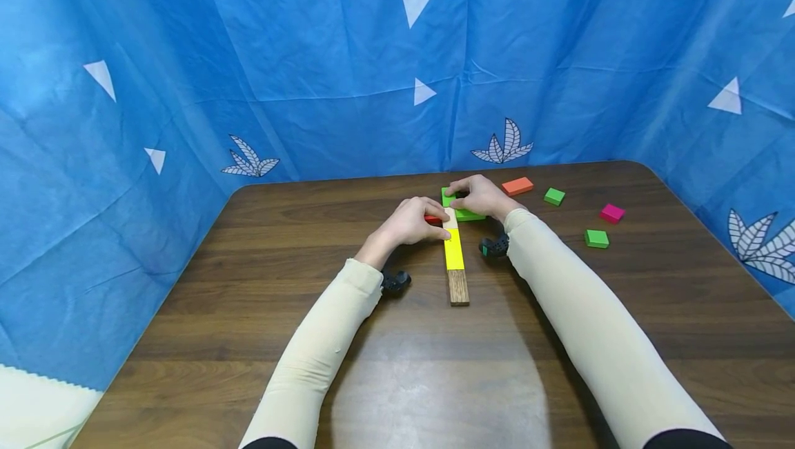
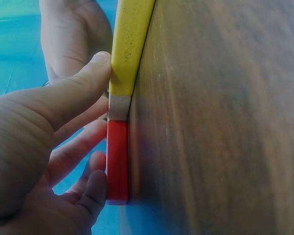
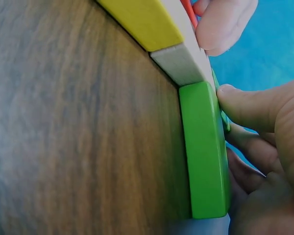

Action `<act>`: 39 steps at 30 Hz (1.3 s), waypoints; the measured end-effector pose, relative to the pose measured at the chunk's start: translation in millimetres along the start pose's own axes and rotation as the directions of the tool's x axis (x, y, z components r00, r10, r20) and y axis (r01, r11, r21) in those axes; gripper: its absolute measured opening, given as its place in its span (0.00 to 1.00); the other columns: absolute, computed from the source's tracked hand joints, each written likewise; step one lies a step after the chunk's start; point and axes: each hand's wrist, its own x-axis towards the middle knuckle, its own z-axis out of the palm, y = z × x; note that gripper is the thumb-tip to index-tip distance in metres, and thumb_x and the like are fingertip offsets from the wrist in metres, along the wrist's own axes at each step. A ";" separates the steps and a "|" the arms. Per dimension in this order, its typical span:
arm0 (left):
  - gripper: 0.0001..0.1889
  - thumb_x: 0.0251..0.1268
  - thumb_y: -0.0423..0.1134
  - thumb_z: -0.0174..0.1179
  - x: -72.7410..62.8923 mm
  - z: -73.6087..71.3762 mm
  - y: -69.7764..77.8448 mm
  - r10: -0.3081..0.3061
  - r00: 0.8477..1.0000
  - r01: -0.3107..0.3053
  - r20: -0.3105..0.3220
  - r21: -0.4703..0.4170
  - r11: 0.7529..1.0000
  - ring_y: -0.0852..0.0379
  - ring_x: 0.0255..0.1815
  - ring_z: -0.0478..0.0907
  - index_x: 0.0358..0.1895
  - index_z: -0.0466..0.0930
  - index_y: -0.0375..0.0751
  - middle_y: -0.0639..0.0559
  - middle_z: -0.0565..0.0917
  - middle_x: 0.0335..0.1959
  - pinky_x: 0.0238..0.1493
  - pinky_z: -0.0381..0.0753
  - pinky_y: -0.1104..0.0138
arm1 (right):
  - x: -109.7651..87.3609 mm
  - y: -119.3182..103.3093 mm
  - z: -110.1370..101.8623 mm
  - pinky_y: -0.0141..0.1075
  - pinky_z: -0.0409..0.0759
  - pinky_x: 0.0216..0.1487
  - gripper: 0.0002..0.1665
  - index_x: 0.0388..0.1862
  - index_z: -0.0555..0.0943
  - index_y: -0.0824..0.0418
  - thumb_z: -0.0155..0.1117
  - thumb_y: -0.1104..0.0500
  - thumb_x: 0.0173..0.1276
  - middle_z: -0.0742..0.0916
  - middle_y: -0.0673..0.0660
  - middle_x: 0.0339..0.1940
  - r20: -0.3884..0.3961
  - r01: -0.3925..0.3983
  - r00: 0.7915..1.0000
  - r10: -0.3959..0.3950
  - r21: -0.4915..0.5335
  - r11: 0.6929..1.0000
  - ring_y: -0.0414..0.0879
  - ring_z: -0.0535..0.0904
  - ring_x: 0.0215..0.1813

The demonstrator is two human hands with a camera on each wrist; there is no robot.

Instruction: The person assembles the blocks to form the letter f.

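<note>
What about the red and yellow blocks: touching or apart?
Apart: the left wrist view shows the pale block between the yellow block and the red block.

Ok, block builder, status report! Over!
Left hand: touching red block and yellow block. Right hand: touching green blocks. Cream block: between yellow and green. Orange block: off to the right, seemingly out of the way.

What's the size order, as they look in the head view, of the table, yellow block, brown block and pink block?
1. table
2. yellow block and brown block: too alike to rank; the brown one is nearer the camera
3. pink block
</note>
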 end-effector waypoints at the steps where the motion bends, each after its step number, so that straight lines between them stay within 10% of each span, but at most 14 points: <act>1: 0.23 0.60 0.50 0.76 -0.1 0.1 0.0 -0.001 1.000 0.001 0.000 -0.001 1.000 0.52 0.71 0.73 0.58 0.89 0.52 0.55 0.84 0.63 0.71 0.74 0.59 | 0.2 0.1 0.4 0.59 0.61 0.80 0.23 0.67 0.82 0.58 0.65 0.59 0.75 0.72 0.60 0.79 0.000 -0.002 1.000 0.002 0.001 1.000 0.59 0.65 0.79; 24: 0.23 0.59 0.50 0.76 0.7 -0.9 0.3 0.009 1.000 -0.009 -0.003 0.007 1.000 0.52 0.71 0.75 0.58 0.89 0.50 0.54 0.84 0.64 0.71 0.75 0.60 | -0.3 -5.4 6.1 0.58 0.66 0.76 0.28 0.73 0.77 0.55 0.65 0.56 0.75 0.74 0.62 0.77 -0.020 0.001 1.000 -0.002 -0.037 0.999 0.57 0.69 0.70; 39: 0.23 0.59 0.51 0.76 0.2 -0.5 1.1 -0.019 1.000 0.019 -0.006 -0.013 1.000 0.52 0.71 0.74 0.58 0.89 0.51 0.54 0.84 0.64 0.70 0.76 0.60 | -0.7 -3.9 6.5 0.60 0.59 0.81 0.28 0.73 0.77 0.55 0.63 0.56 0.76 0.71 0.60 0.80 -0.010 0.016 1.000 -0.017 -0.049 0.999 0.60 0.62 0.81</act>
